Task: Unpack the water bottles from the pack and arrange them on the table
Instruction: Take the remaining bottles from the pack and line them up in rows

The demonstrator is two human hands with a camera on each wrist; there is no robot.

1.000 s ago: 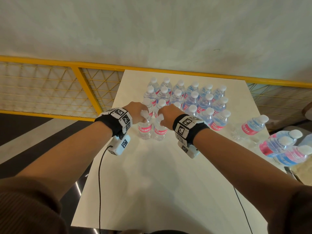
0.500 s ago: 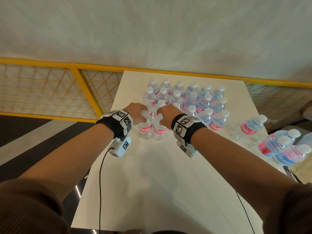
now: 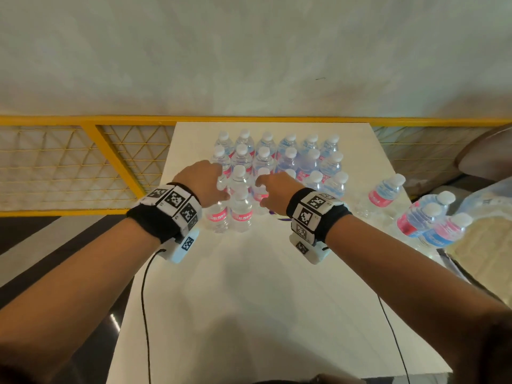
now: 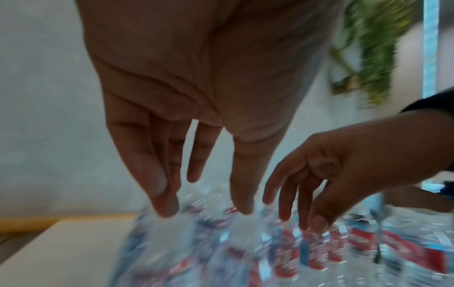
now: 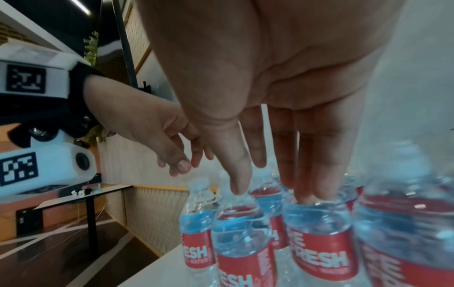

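Several clear water bottles (image 3: 277, 156) with red labels stand in rows at the far end of the white table (image 3: 263, 300). Two more bottles (image 3: 230, 213) stand side by side in front of the rows. My left hand (image 3: 210, 181) hovers at the left edge of the group; in the left wrist view its fingers (image 4: 167, 203) hang straight and hold nothing. My right hand (image 3: 266, 189) is over the front rows, and in the right wrist view its straight fingertips (image 5: 312, 192) touch bottle tops. The torn plastic pack (image 3: 482, 206) lies at the right edge.
One bottle (image 3: 385, 192) stands apart at the right, and three bottles (image 3: 426, 220) lie beside the pack. A yellow mesh railing (image 3: 83, 162) runs behind and left of the table. The near half of the table is bare. Thin cables hang from both wrists.
Both hands have let go of the caps of the two front bottles, which now stand on the table. The hands have moved a little farther out over the rows, fingers straightened.
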